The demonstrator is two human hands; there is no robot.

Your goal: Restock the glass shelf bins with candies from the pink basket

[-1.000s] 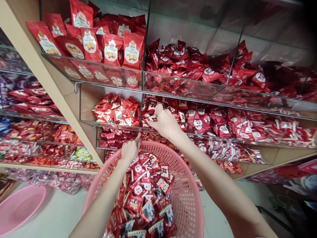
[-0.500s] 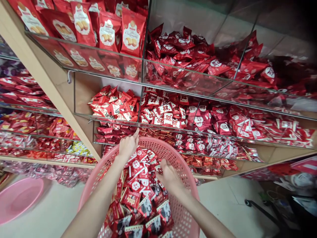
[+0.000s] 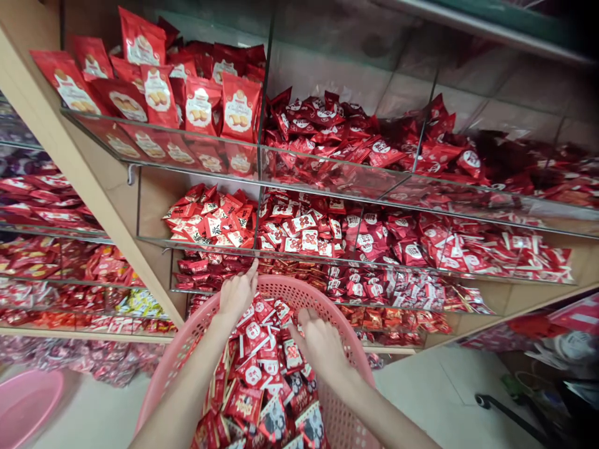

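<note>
The left hand (image 3: 237, 294) is at the rim of the basket (image 3: 299, 285), forefinger out, grip unclear — the right hand (image 3: 322, 344), half-curled, any hold hidden, best works low over the packets (image 3: 254, 349) inside.

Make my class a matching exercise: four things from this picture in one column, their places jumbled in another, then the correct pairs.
1. right hand
2. yellow packets
3. pink basin
4. left hand

A. on the floor
B. at the rim of the basket
C. over the packets inside the basket
D. on the left-hand shelves

Pairs: 1-C, 2-D, 3-A, 4-B
</note>
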